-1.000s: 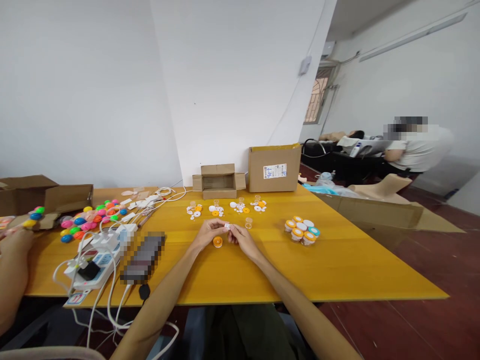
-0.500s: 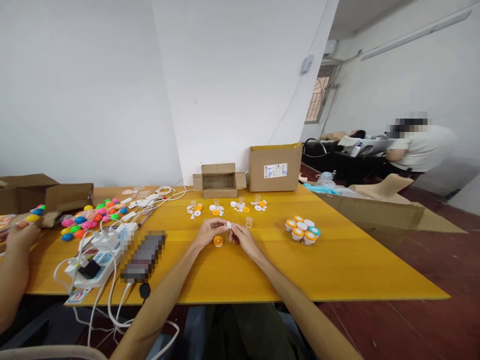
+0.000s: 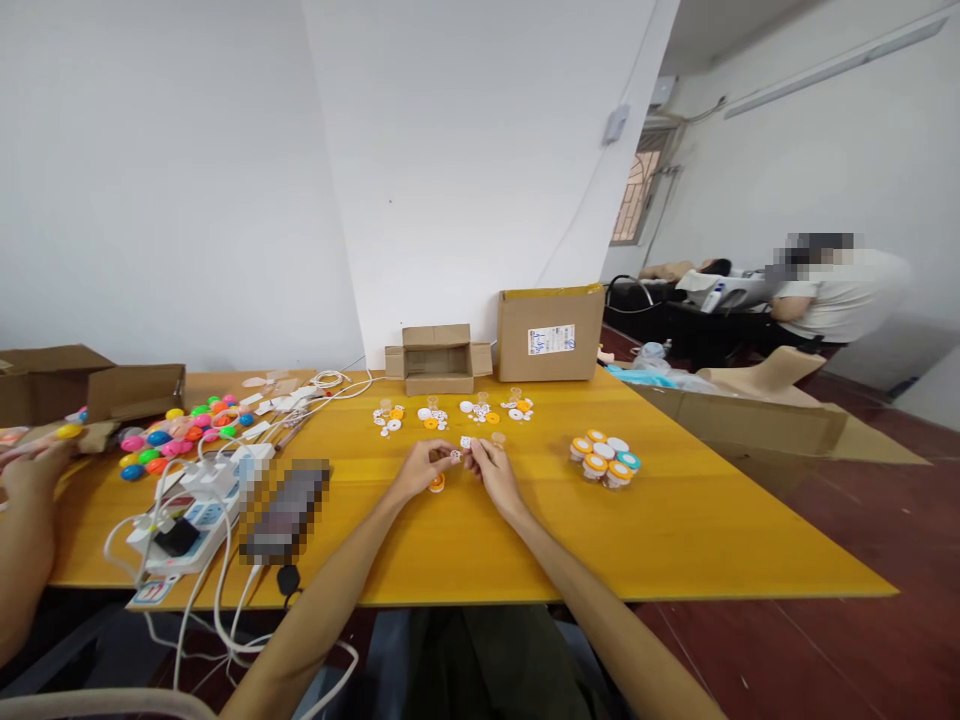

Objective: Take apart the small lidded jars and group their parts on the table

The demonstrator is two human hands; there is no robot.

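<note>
My left hand [image 3: 420, 468] pinches a small white plastic piece [image 3: 455, 456] with dark marks on it between thumb and fingertips. Close beside it, my right hand [image 3: 491, 472] is closed on another small white piece [image 3: 466, 442], also marked; the two pieces are slightly apart. An orange ring-shaped cap [image 3: 436, 484] lies on the table, partly covered by my left hand. Just beyond my right hand stands a small clear cup [image 3: 499, 440]. Farther back, several small groups hold white discs [image 3: 394, 425], orange rings [image 3: 493, 419] and clear cups [image 3: 432, 402].
Clear jars with orange, white and teal lids [image 3: 606, 458] cluster at right. Cardboard boxes [image 3: 551, 335] stand at the back. On the left are a phone [image 3: 289, 510], a power strip [image 3: 217, 510] with cables, coloured balls [image 3: 187, 430] and another person's hand [image 3: 34, 470].
My hands have drawn slightly apart; where they met around one white cluster, each now holds its own white piece. The other person's hand at left has shifted a little.
</note>
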